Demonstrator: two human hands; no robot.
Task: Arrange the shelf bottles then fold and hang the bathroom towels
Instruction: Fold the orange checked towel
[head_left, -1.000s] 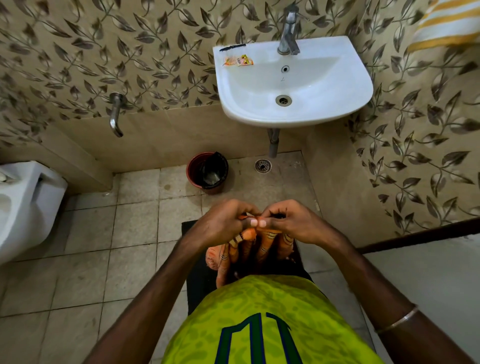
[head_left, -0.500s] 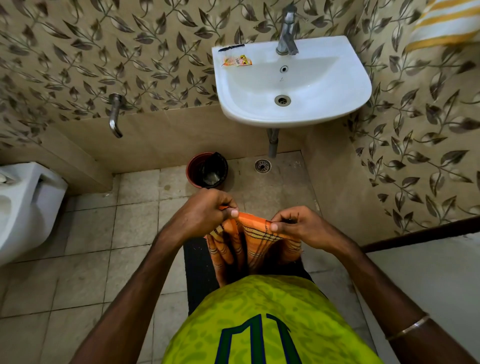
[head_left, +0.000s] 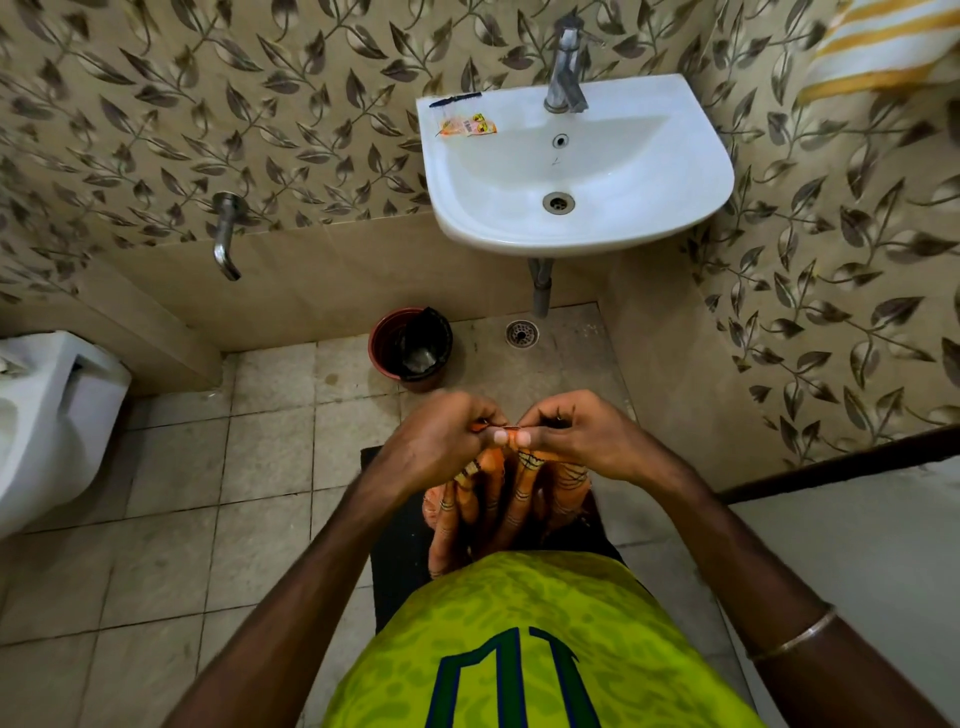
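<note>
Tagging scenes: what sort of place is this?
A small home bathroom, most likely: a wall-hung sink with a tap, a toilet at the left, and a floor drain.

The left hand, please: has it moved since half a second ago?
Yes. The left hand moved rightward, meeting the right hand below the bin.
</note>
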